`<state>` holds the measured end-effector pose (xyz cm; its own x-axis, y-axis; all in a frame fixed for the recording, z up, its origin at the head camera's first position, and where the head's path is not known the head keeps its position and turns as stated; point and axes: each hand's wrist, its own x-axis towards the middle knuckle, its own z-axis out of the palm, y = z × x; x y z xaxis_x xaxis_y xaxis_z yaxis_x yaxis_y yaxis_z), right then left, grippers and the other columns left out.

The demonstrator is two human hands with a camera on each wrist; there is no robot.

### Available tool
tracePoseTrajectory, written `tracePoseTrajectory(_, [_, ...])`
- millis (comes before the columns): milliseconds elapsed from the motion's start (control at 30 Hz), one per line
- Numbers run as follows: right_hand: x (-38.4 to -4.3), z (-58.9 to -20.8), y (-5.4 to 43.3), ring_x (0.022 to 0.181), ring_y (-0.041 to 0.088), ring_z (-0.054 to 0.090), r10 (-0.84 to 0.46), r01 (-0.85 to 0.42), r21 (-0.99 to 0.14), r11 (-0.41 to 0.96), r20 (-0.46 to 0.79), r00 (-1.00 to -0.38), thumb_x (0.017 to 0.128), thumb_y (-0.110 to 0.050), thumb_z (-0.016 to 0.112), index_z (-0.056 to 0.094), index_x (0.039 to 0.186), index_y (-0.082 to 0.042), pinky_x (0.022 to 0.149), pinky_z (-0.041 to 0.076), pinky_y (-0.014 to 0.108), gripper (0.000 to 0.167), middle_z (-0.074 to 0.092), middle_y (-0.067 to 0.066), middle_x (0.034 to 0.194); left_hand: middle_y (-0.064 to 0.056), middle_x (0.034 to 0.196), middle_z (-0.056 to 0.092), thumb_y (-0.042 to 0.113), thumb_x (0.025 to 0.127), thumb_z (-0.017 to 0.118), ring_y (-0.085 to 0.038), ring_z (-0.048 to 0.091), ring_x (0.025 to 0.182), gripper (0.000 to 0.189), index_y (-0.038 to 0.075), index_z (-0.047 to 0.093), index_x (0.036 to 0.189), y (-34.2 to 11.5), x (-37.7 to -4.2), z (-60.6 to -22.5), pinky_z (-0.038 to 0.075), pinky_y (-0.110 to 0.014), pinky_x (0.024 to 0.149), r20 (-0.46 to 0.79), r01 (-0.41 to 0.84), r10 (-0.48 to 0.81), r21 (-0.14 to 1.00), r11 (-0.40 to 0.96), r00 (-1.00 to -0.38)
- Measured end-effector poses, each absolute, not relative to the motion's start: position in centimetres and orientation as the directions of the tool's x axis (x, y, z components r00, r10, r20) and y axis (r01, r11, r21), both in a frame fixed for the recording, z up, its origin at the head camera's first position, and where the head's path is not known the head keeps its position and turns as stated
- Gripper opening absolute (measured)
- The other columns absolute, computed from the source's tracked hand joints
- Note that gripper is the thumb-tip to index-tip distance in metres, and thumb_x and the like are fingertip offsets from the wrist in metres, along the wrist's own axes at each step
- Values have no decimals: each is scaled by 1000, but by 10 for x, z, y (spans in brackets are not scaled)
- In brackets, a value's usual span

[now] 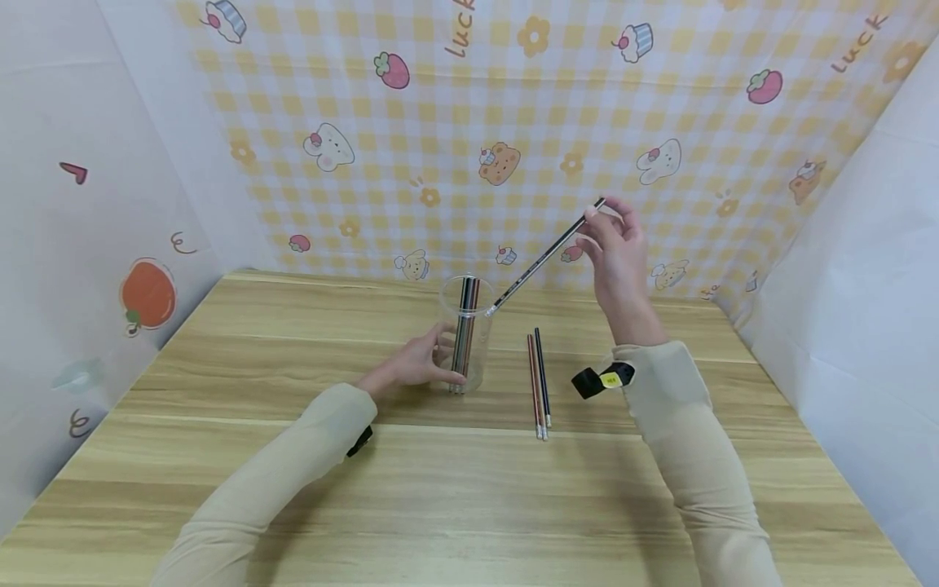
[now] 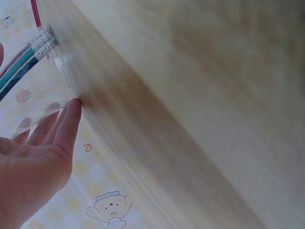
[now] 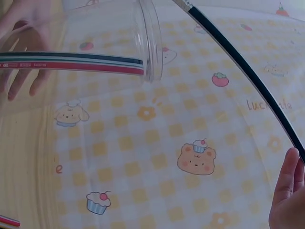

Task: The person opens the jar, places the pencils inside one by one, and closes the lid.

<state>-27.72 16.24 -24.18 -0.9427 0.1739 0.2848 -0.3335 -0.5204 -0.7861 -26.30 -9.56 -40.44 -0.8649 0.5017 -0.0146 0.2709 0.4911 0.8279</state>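
Note:
A clear plastic cup (image 1: 478, 359) stands upright on the table with several pencils (image 1: 465, 326) inside, eraser ends down. My left hand (image 1: 414, 361) holds the cup low on its left side, thumb in front and fingers behind. In the left wrist view the fingers (image 2: 66, 129) show along the cup's see-through wall. Up to the right, my right hand (image 1: 618, 249) pinches a dark pencil (image 1: 543, 260) near its upper end. That pencil slants down to the left, its eraser end close to the cup's rim (image 3: 150, 38).
Several pencils (image 1: 539, 383), red and dark blue, lie side by side on the wooden table (image 1: 455, 505) right of the cup. Behind the table hangs a yellow checked cloth (image 1: 411, 163); white cloth walls (image 1: 66, 244) stand at both sides.

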Motion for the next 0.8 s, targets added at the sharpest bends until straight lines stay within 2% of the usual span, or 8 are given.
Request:
tracePoseTrajectory(200, [-279,-238,154,67,17,58,221,-376,-796,-475,306,-926,79,2,62,50,103,-7,57,48,21,28,54,8,81,-19,122,47,27,67,78,-30,47,110,81,12,28,128,-96,-263,-404,35,-42,92,-11,276,506,828,489,-863])
tracePoseTrajectory(300, [-278,-239,148,68,17,58,234,-387,-827,-407,316,-920,79,1,63,51,103,-7,55,48,21,28,55,8,82,-19,122,47,27,67,77,-30,46,110,80,13,28,128,-96,-263,-405,35,-42,92,-10,276,506,828,488,-863])
tracePoseTrajectory(433, [-278,-244,140,70,19,59,233,-397,-858,-327,334,-913,80,0,63,53,101,-8,59,50,24,25,56,8,83,-18,122,47,27,67,77,-29,47,110,80,13,28,127,-96,-264,-405,35,-42,92,-14,274,506,826,492,-863])
tracePoseTrajectory(633, [-278,-256,127,71,19,59,179,-432,-865,-255,397,-900,80,1,62,52,102,-4,62,51,27,25,56,8,84,-18,122,47,27,67,77,-30,47,110,81,12,27,129,-96,-263,-404,35,-42,92,-12,280,507,822,496,-862])
tracePoseTrajectory(800, [-277,-267,116,74,22,58,106,-431,-888,-161,418,-902,81,-3,62,51,104,0,63,51,27,26,58,9,85,-18,125,45,29,68,76,-29,46,111,91,9,19,136,-96,-263,-405,34,-42,93,-19,276,503,818,505,-864])
